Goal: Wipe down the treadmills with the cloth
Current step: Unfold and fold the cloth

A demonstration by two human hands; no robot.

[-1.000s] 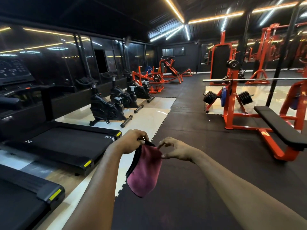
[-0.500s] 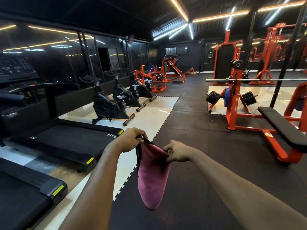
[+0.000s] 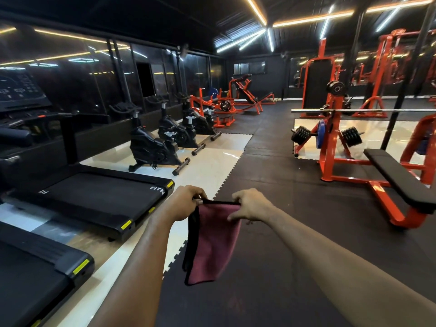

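A maroon cloth (image 3: 213, 241) with a black edge hangs in front of me over the dark floor mat. My left hand (image 3: 185, 202) pinches its top left corner and my right hand (image 3: 251, 205) pinches the top right corner, stretching the upper edge flat between them. One black treadmill (image 3: 99, 199) lies to the left of my hands, its deck end with yellow tabs close to my left wrist. A second treadmill (image 3: 35, 277) fills the bottom left corner. A treadmill console (image 3: 20, 90) shows at the far left.
Three black exercise bikes (image 3: 153, 147) stand in a row beyond the treadmills on pale tiles. An orange bench press (image 3: 377, 168) with a barbell and weight plates stands to the right. Black rubber mat flooring (image 3: 271, 180) runs down the middle.
My hands have drawn apart, pulling the cloth's top edge taut so it hangs wider and flatter. The view has shifted slightly toward the treadmills.
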